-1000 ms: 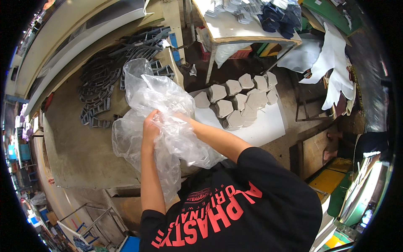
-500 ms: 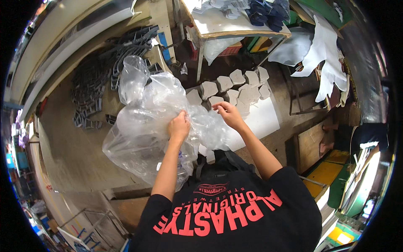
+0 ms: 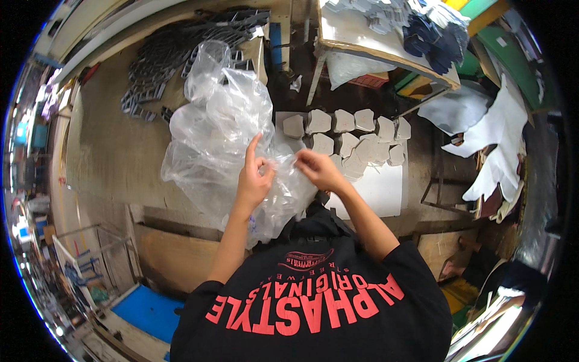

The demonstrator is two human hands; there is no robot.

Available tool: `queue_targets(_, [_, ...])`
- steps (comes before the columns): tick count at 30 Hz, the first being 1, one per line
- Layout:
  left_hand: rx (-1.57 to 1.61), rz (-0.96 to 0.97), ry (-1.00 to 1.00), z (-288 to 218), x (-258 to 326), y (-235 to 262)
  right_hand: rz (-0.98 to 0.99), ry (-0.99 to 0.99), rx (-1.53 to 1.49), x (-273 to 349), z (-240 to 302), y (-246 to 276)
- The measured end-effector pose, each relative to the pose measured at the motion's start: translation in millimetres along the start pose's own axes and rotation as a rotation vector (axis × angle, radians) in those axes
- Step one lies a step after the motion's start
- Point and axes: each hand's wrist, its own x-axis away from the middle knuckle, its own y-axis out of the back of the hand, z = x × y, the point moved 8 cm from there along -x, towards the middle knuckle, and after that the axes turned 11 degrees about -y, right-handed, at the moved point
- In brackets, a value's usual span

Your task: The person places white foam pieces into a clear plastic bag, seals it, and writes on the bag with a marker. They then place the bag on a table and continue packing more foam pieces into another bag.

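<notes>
Now I see the right hand (image 3: pixel 322 172) back near the left hand (image 3: pixel 253 184): two-handed again, both part-curled, apparently pinching the clear plastic (image 3: pixel 220 120) between them.

Live from the head, left side of the pair, looking steeply down! Over the black shirt (image 3: pixel 356 256), close in on left hand (image 3: pixel 254 184) and right hand (image 3: pixel 324 172), reaching fisheye-wide across the counter (image 3: pixel 108 157), bending straight edges toward a dark round rim.
</notes>
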Motion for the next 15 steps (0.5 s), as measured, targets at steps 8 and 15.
queue_targets(8, [0.513,-0.204,0.028,-27.4,-13.1,-55.2,-0.738,0.138,0.597,59.0,-4.6,169.0])
queue_targets(15, [0.270,-0.313,0.001,-91.1,-27.1,-83.9,-0.219,0.043,0.467,112.6,10.0,185.4])
